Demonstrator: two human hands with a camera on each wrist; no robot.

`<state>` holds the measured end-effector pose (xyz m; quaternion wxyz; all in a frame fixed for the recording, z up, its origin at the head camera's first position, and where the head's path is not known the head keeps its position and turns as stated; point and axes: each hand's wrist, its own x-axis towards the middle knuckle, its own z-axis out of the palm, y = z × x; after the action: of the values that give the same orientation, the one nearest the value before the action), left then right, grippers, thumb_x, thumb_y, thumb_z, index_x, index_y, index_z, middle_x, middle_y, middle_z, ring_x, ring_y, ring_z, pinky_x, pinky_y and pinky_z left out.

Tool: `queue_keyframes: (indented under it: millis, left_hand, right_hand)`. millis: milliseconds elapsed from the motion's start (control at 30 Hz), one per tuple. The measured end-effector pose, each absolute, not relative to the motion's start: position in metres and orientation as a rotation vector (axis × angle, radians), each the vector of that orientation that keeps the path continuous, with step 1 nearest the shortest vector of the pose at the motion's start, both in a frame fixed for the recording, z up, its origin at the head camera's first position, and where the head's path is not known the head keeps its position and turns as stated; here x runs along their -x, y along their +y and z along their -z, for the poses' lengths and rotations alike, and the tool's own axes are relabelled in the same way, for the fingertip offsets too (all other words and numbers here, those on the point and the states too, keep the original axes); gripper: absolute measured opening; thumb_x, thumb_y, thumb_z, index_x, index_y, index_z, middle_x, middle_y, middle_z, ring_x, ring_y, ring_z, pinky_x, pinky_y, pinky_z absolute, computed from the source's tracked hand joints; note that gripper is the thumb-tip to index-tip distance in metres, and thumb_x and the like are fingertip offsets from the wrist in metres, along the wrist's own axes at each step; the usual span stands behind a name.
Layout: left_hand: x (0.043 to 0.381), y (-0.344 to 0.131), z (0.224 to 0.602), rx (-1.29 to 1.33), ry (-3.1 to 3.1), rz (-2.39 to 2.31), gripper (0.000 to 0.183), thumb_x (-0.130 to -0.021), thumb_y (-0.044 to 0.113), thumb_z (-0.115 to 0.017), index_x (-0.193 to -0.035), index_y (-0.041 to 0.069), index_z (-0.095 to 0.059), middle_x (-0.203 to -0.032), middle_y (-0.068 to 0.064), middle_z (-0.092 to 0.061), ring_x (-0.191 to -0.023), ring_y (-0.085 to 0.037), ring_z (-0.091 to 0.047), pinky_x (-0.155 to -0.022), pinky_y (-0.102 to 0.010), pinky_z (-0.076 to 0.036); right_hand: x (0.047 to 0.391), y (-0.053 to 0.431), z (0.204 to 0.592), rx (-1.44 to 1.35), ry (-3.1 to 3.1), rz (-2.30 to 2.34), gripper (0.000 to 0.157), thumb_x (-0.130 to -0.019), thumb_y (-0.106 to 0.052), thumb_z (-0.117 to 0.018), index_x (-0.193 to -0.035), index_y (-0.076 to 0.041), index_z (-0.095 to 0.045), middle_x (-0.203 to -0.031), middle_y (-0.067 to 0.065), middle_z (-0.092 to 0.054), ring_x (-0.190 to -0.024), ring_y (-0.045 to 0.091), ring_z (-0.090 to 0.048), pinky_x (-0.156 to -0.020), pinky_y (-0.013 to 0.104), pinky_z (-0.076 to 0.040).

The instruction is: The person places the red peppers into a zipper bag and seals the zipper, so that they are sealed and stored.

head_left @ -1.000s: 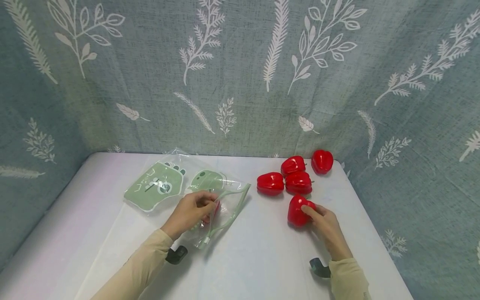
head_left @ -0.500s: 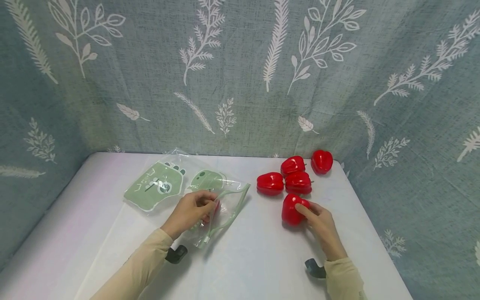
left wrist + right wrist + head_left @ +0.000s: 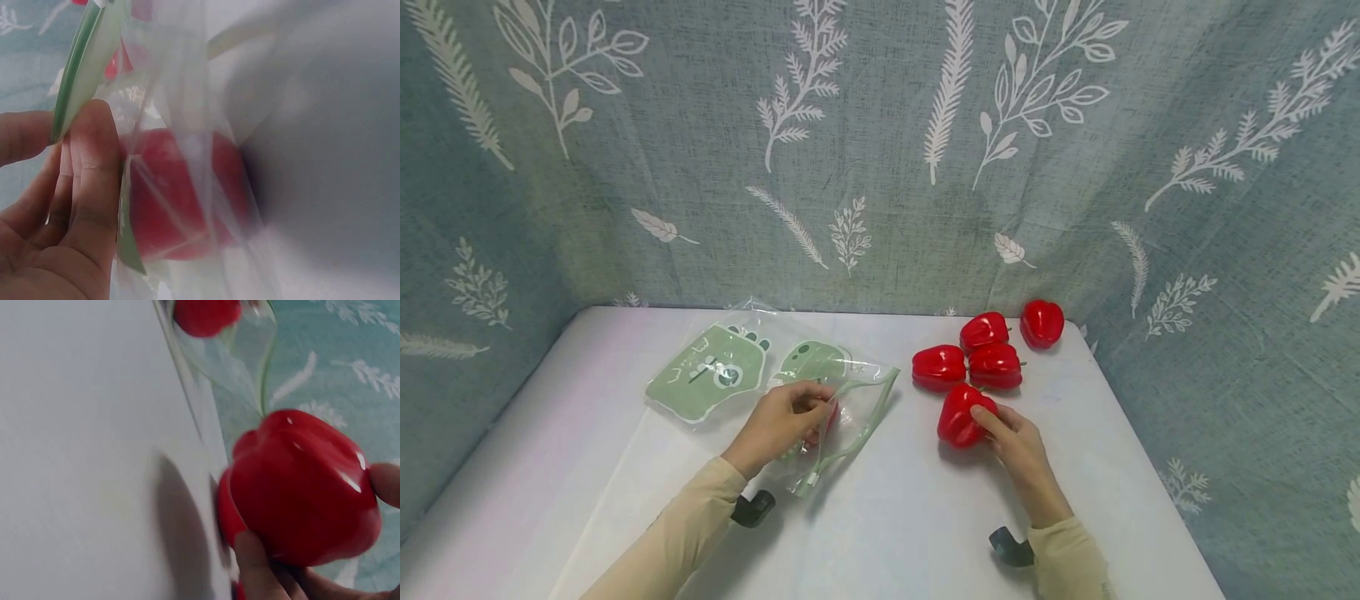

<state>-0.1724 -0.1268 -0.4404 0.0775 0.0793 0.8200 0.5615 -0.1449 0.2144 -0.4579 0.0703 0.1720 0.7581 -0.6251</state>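
Note:
My left hand (image 3: 787, 419) pinches the green-edged rim of a clear zip bag (image 3: 872, 410) between thumb and fingers, and the bag's mouth gapes to the right. Through the plastic in the left wrist view shows a red bell pepper (image 3: 187, 194) inside the bag; from the head it is mostly hidden by the hand. My right hand (image 3: 1018, 454) grips another red bell pepper (image 3: 962, 417), thumb on one side and fingers on the other. That pepper is held close over the table, right of the bag's mouth.
Behind the right hand lie several red bell peppers (image 3: 938, 368), one (image 3: 1042, 324) apart at the far right corner. A second clear bag with a green print (image 3: 707, 375) lies flat at the left. A patterned curtain (image 3: 880, 167) borders the white table (image 3: 880, 533).
My right hand has moved left with its bell pepper, toward the bag's mouth. The left hand and the bag stay where they were.

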Motion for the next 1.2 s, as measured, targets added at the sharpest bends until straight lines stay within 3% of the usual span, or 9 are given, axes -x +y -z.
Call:
queue_keyframes:
  millis: [267, 800, 1200]
  left_hand:
    - [0.172, -0.127, 0.44, -0.249, 2.459, -1.679, 0.023, -0.095, 0.009, -0.068, -0.117, 0.002, -0.07, -0.086, -0.013, -0.07, -0.063, -0.021, -0.065, -0.062, -0.032, -0.058]
    - [0.172, -0.126, 0.441, -0.232, 2.454, -1.687, 0.023, -0.094, 0.008, -0.069, -0.116, 0.001, -0.07, -0.089, -0.013, -0.071, -0.064, -0.021, -0.065, -0.063, -0.033, -0.059]
    - [0.172, -0.126, 0.441, -0.22, 2.456, -1.68, 0.023, -0.095, 0.008, -0.07, -0.116, 0.002, -0.07, -0.091, -0.01, -0.07, -0.065, -0.021, -0.065, -0.064, -0.033, -0.06]
  right_hand:
    - [0.142, 0.19, 0.466, -0.414, 2.248, 1.919, 0.081, -0.086, -0.048, -0.076, -0.146, -0.004, -0.045, -0.145, 0.016, -0.05, -0.131, 0.035, -0.048, -0.109, 0.053, -0.043]
    - [0.143, 0.144, 0.467, -0.22, 2.165, 1.911, 0.075, -0.088, -0.044, -0.075, -0.143, -0.003, -0.046, -0.139, 0.013, -0.055, -0.127, 0.032, -0.05, -0.104, 0.054, -0.047]
    - [0.149, 0.121, 0.467, -0.237, 2.164, 1.835, 0.085, -0.085, -0.052, -0.076, -0.145, 0.0, -0.045, -0.14, 0.015, -0.053, -0.127, 0.034, -0.051, -0.103, 0.053, -0.048]
